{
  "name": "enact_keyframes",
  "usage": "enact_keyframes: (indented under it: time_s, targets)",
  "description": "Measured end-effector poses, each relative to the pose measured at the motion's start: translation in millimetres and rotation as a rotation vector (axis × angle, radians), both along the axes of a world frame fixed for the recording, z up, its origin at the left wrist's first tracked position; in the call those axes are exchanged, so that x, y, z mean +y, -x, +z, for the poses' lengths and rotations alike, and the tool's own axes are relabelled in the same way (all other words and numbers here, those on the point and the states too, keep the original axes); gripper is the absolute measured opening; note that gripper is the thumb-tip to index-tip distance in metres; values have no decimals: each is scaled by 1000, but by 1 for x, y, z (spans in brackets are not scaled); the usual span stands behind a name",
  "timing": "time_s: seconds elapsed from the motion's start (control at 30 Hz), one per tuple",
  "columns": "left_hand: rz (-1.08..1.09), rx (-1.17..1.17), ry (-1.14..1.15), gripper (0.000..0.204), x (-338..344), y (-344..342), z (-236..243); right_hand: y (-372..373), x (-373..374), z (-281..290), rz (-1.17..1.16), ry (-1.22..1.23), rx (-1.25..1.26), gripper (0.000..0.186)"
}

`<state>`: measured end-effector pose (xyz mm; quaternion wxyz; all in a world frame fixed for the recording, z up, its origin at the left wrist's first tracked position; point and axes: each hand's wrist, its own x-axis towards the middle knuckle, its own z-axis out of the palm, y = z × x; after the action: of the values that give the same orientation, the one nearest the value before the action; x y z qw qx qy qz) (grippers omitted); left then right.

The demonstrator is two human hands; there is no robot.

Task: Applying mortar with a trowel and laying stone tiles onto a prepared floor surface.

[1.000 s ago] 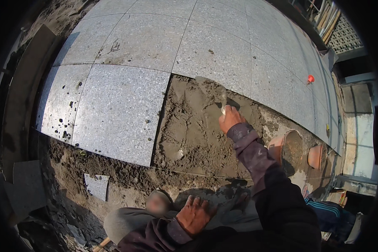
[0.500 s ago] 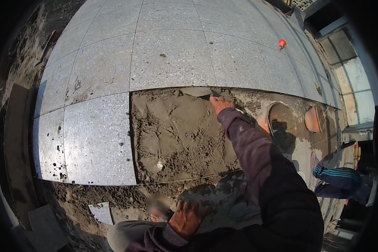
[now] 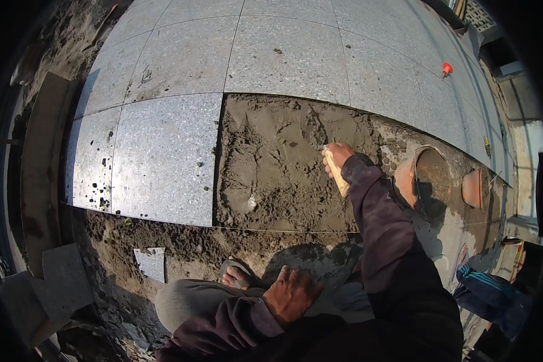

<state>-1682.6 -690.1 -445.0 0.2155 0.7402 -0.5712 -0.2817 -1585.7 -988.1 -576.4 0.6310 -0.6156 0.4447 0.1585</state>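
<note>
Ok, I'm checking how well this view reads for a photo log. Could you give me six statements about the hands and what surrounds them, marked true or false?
1. The right hand grips a light wooden handle. True.
2. The left hand grips a tool too. False: no tool shows in the left hand.
3. Grey mortar lies right of the large speckled tile. True.
4. The red cone-shaped thing stands in the mortar. False: the red cone-shaped thing is on the paving.
5. Two reddish tubs sit right of the right hand. True.
6. The small tile piece lies right of the tubs. False: the small tile piece lies far to their left.
</note>
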Motion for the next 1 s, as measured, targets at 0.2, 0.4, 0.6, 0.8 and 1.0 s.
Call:
enact_keyframes:
  time_s: [0.2,0.4,0.6,0.8,1.0]
  targets:
    - [2,-29,-74,34,-13,3,12,-59,81,19,301,110,53,36]
    - [14,-49,-132,37,-12,2,11,4,97,17,823,106,137,38]
    - [-17,-16,-113,33,-13,4,12,76,76,14,1396,564,78,36]
    - [-4,-99,-98,35,-11,7,22,86,48,71,1435,701,229,34]
    - [-214,-56,-59,37,-10,3,15,76,111,24,1303,634,89,35]
